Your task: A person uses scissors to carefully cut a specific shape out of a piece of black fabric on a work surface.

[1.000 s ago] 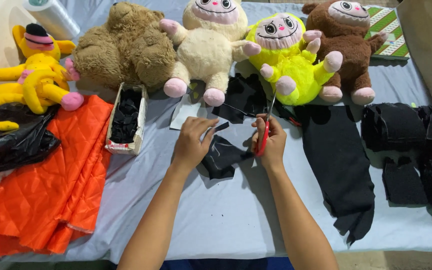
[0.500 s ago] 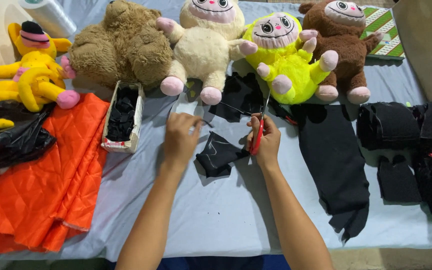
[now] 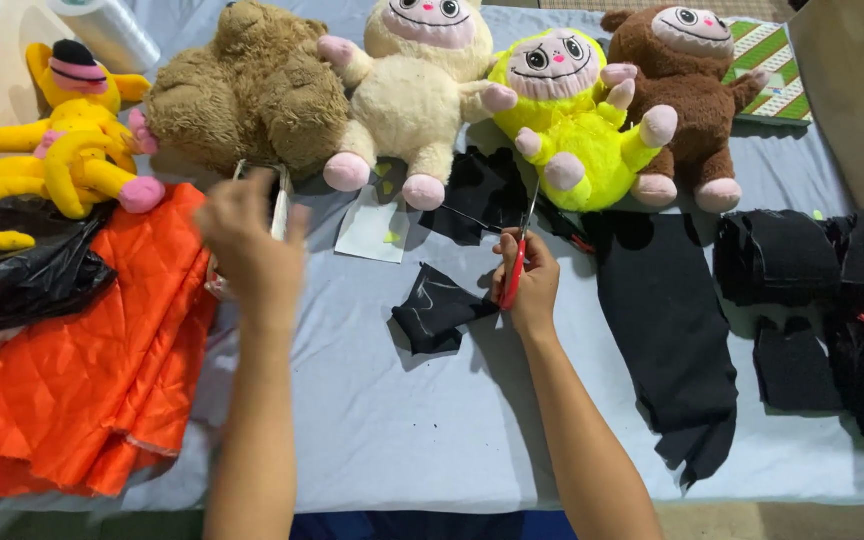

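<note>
Scissors [image 3: 518,250] with red handles are sitting gripped in the right hand [image 3: 529,285] at centre frame, touching the black fabric scrap [image 3: 439,312]. The left hand [image 3: 250,240], blurred, fingers seemingly loosely curled, is hovering over the box [image 3: 277,205] at upper left. Looking away could be letting the blades snag the cloth.

Small toy-making workshop: plush toys [image 3: 422,90] lined along cloth-covered table [image 3: 402,420], cut black fabric pieces [image 3: 667,330], orange quilted cloth [image 3: 82,360], red-handled scissors [image 3: 515,262]
</note>
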